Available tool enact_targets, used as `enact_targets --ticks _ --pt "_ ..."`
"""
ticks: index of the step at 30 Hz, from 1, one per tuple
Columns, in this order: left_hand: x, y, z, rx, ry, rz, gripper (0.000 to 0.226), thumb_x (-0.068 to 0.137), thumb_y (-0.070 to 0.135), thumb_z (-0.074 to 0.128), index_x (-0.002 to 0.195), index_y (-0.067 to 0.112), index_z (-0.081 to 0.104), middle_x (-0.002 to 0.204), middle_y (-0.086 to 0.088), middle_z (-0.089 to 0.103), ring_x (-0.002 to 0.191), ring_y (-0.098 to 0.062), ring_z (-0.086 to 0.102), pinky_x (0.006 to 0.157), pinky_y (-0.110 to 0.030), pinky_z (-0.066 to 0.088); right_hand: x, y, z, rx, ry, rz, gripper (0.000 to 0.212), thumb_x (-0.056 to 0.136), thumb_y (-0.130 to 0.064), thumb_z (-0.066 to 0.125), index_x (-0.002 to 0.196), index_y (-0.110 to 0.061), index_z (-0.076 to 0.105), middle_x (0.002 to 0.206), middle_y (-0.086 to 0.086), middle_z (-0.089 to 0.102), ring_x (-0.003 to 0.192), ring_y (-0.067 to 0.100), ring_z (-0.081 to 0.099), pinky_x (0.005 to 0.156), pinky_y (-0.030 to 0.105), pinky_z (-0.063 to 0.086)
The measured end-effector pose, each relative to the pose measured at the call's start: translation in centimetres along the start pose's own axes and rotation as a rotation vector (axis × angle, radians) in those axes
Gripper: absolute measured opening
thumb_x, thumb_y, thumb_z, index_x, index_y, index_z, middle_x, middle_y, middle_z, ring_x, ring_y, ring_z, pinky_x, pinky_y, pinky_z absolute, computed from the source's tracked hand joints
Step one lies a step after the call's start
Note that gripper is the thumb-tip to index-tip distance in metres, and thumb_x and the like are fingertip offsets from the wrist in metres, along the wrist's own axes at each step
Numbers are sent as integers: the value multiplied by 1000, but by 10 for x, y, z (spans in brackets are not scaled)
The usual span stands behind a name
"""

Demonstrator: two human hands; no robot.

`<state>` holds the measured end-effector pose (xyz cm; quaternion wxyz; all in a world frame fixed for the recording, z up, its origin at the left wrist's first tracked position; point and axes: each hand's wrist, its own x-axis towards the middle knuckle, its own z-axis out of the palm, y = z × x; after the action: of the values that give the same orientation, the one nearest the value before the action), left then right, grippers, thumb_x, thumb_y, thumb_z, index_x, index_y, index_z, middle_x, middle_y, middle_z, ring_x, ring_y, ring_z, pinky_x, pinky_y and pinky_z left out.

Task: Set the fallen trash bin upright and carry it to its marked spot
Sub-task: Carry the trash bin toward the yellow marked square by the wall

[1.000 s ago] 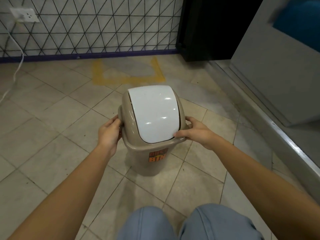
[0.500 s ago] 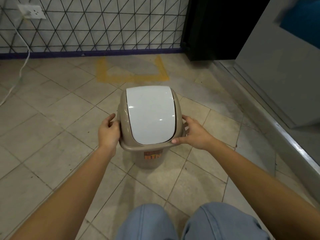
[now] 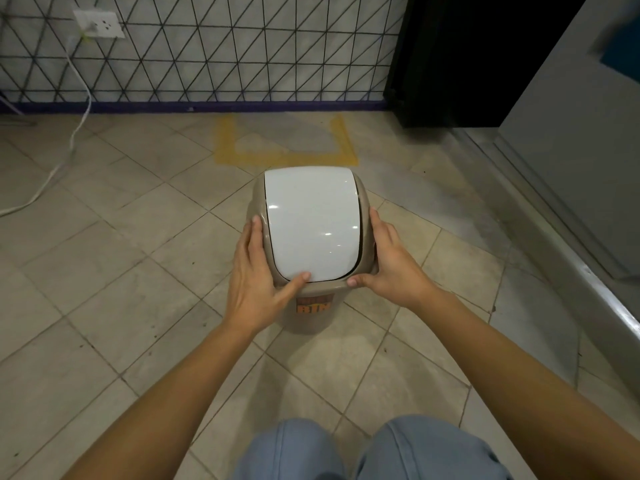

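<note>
trash bin (image 3: 313,237), head view: stands upright on the tiled floor (image 3: 104,271), long axis vertical, white swing lid (image 3: 311,223) facing up, orange label on the near side of the tan body. it sits directly ahead of the person, between the two hands, just in front of the knees in blue trousers (image 3: 374,452).

marked spot (image 3: 285,147): a yellow painted outline on the floor against the patterned wall (image 3: 225,53), straight beyond the bin on the far side, near but apart from it. the bin is not inside the outline yet. judgement: the righting is done; what remains is a short carry forward, away from the body.

left hand (image 3: 252,271): open, fingers together and laid flat along the left flank of the lid frame, thumb reaching across the near rim and touching the lid's front edge. cradling, not pinching.

right hand (image 3: 388,261): same posture mirrored, palm against the right flank, fingers running up the side, thumb hooked on the near rim. both hands equally close; neither leads.

judgement: grip is by side pressure alone on the lid section, so a lift could pull the lid off the body, or the swing lid could tip under the thumbs.

white cable (image 3: 74,133) trails from a wall socket (image 3: 98,24) far left, well clear of the path.
</note>
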<state>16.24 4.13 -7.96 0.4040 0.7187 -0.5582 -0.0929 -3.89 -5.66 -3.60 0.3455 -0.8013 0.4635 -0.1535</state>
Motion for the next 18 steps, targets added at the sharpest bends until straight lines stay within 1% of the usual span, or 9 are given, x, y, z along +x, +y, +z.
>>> enact_targets --ticks 3,5,7,12,18 --pt "14 -6 -3 10 -30 3 122 61 72 62 149 22 -5 155 -12 16 140 -24 16 109 -45 28 13 0 1 -11 0 3 126 65 -24 82 148 -28 -13 151 -6 16 138 17 25 105 25 25" --pt "24 -8 -5 1 -45 -15 126 54 76 63 148 27 -4 154 -10 17 140 -23 18 108 -44 27 21 1 1 -10 8 12 126 65 -24 82 147 -28 -13 151 -7 16 139 17 24 102 22 24" --pt "33 -9 -7 -4 -47 -23 129 49 78 66 148 29 -1 154 -8 19 139 -23 20 108 -44 28 28 2 2 -6 14 14 126 66 -24 82 147 -28 -13 151 -6 16 139 17 23 102 23 23" --pt "49 -10 0 -9 -16 -42 126 52 73 70 148 30 0 152 -8 23 138 -23 22 108 -44 29 46 5 -1 23 17 18 121 69 -21 80 147 -31 -12 149 -6 20 138 17 26 108 29 27" --pt "69 -9 12 -13 49 -50 122 55 67 71 149 21 7 151 -8 25 136 -21 23 107 -37 26 72 14 -6 58 20 -18 114 73 -19 77 148 -31 -8 148 -5 22 138 16 27 105 24 24"
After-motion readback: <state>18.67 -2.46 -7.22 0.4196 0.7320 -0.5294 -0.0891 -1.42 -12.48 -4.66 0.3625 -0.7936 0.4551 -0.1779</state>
